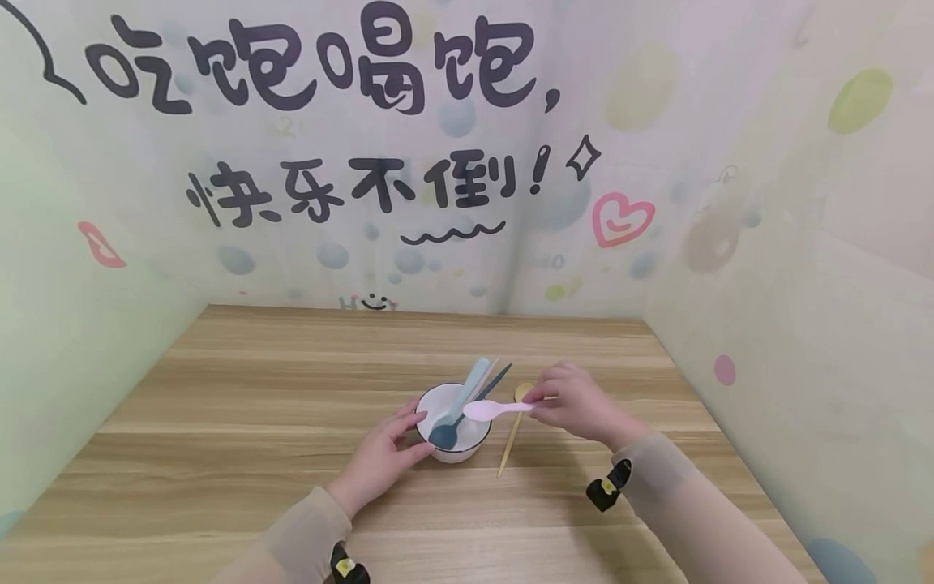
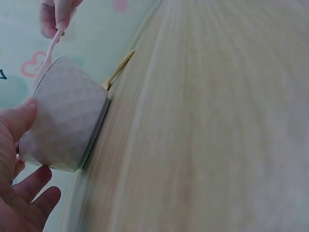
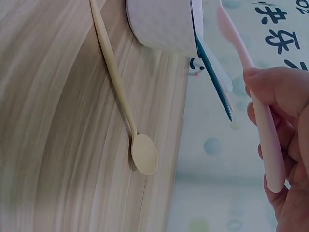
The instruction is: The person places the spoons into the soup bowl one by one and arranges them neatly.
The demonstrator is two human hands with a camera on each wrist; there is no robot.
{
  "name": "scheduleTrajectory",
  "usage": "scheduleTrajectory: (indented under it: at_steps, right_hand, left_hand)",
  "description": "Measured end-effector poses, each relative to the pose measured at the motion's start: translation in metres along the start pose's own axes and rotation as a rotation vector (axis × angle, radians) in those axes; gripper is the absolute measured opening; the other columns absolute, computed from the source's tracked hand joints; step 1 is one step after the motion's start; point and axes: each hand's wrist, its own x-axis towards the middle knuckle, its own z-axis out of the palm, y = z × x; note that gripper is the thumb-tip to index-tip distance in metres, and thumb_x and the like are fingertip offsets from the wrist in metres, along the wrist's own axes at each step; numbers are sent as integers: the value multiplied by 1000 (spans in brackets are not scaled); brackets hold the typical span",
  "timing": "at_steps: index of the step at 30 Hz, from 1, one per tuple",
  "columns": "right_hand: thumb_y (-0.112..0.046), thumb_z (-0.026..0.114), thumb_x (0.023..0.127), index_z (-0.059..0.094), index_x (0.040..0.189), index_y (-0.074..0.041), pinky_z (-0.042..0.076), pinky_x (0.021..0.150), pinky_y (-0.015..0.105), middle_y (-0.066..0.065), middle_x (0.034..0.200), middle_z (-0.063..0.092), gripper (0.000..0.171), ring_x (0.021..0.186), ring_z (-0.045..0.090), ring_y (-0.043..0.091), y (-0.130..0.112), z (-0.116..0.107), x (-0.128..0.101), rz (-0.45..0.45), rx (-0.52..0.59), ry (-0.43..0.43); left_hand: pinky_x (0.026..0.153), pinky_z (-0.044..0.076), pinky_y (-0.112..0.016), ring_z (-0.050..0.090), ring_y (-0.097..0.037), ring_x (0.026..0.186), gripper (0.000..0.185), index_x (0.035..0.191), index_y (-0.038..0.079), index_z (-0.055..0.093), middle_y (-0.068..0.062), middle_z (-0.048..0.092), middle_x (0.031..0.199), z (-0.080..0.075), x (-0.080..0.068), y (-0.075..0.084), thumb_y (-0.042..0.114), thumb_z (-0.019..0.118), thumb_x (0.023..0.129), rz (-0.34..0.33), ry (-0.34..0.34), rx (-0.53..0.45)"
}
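A white bowl (image 1: 454, 456) with a dark rim and a dimpled outer wall (image 2: 67, 111) stands on the table. My left hand (image 1: 383, 458) holds its left side, thumb at the near rim and fingers farther round. Inside lean a dark teal spoon (image 1: 443, 436), a light blue utensil (image 1: 474, 380) and a thin pale handle, partly hidden. My right hand (image 1: 572, 404) pinches a pink spoon (image 3: 268, 140) by its handle, the spoon's head hovering over the bowl's right rim. On the table right of the bowl lies a yellowish wooden-looking spoon (image 3: 145, 154), its head beneath my right hand's fingertips.
The wood-grain table (image 1: 255, 389) reaches back to a printed wall (image 1: 328, 268) with dark lettering. Pale side walls (image 1: 824, 324) enclose it left and right. A black strap device (image 1: 607, 487) sits on each wrist, over a light sleeve.
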Motion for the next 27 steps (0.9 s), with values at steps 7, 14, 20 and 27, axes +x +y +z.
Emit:
scheduleTrajectory:
  at_steps: [7,14,20,27]
  right_hand:
    - [-19,81,74,77,83,-20,41,69,28,-13,78,61,10,80,50,11,-7,5,16,-148,-112,-27]
    - [-22,79,76,77,87,-22,42,74,31,-14,82,62,11,84,52,13,-15,12,30,-183,-168,-100]
    - [-24,79,77,77,88,-24,41,73,31,-13,83,63,11,88,52,14,-20,16,38,-194,-191,-139]
    - [-24,76,80,77,88,-25,41,74,33,-15,81,62,8,90,52,15,-23,18,45,-214,-229,-184]
  left_hand:
    - [102,44,-47,41,-31,134,54,130,3,60,-9,40,150,0,0,2,26,76,83,9,-4,-27]
    - [102,44,-48,40,-30,134,55,130,2,59,-9,40,150,0,0,2,25,76,83,6,-12,-34]
    - [102,43,-48,40,-30,135,54,129,3,60,-9,40,150,0,0,1,25,77,83,8,-6,-31]
    - [102,43,-47,41,-30,134,52,128,3,60,-10,41,149,0,0,1,23,77,83,16,3,-32]
